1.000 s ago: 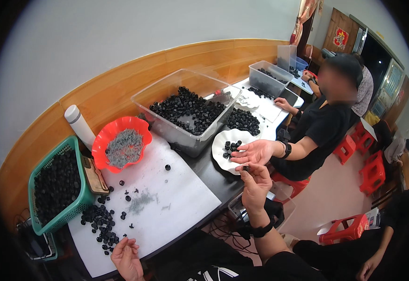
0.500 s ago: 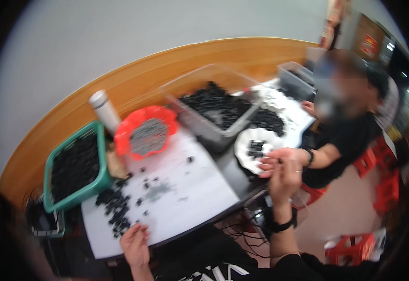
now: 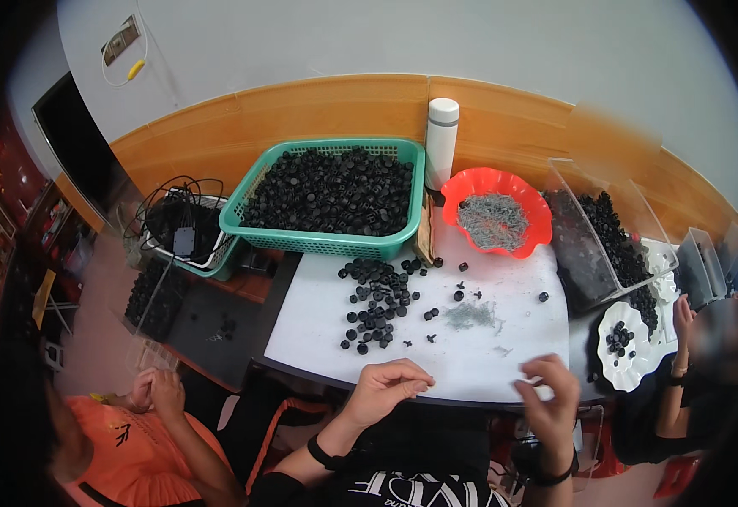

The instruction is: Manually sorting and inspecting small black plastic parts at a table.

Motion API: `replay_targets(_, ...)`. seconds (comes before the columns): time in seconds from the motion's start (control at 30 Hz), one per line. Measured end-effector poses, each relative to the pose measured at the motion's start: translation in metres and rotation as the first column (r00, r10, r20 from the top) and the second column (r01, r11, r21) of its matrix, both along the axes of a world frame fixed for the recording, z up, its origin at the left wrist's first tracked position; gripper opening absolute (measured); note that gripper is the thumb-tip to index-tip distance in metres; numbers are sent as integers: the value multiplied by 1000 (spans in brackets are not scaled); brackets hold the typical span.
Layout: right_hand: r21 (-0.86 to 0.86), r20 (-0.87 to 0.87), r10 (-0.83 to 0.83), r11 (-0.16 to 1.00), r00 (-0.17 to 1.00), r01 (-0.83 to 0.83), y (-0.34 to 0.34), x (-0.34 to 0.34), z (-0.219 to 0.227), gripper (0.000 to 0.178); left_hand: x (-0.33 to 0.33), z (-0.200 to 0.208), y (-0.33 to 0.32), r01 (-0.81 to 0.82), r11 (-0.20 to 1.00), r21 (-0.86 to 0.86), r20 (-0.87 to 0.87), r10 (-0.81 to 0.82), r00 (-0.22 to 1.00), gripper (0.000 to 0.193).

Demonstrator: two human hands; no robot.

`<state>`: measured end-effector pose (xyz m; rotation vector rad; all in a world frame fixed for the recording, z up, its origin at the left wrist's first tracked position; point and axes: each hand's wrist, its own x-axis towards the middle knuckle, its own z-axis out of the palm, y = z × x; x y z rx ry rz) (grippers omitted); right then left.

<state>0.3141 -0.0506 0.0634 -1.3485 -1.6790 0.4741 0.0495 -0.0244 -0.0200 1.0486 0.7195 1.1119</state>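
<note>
Nearest to us, our left hand (image 3: 383,390) rests at the near edge of the white sheet (image 3: 318,313), fingers curled narrow with thumb and fingertips drawn together; whether they pinch anything we cannot tell. Our right hand (image 3: 549,399) hangs just beside the same edge, a little blurred, fingers loosely bent and parted, and we see nothing in it. A dark band sits on each wrist.

Just beyond our hands a small heap of thin grey metal bits (image 3: 470,315) lies on the sheet, and to its left a scatter of black plastic caps (image 3: 375,306) spreads across the middle, a few strays further right. These loose caps are the things nearest our hands, apart from both.

Further back stands a green basket (image 3: 318,241) full of the same black caps, a red scalloped bowl (image 3: 538,232) holding grey metal bits beside it, and a white bottle (image 3: 441,142) upright between them against the wooden wall panel. To the right a clear bin (image 3: 572,182) holds more black caps, and a white plate (image 3: 631,372) carries a few.

At the lower left a person in an orange shirt (image 3: 145,452) sits with hands together; at the right edge another person's hand (image 3: 684,311) is raised near the plate
</note>
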Motion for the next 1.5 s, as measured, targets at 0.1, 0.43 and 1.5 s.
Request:
replay_targets(0.1,-66,109,299,954,948,-293,42,-38,6,22,-3,0,-2,58,997,59,15,-59,998,13)
replay_targets(0.43,-243,489,470,883,735,-402,149,-123,-39,23,-10,-4,-7,81,996,27,75,-83,994,11)
replay_targets(1.5,-122,620,252,966,743,-226,136,-92,-43,19,5,-2,14,-169,985,-45,113,173,978,21)
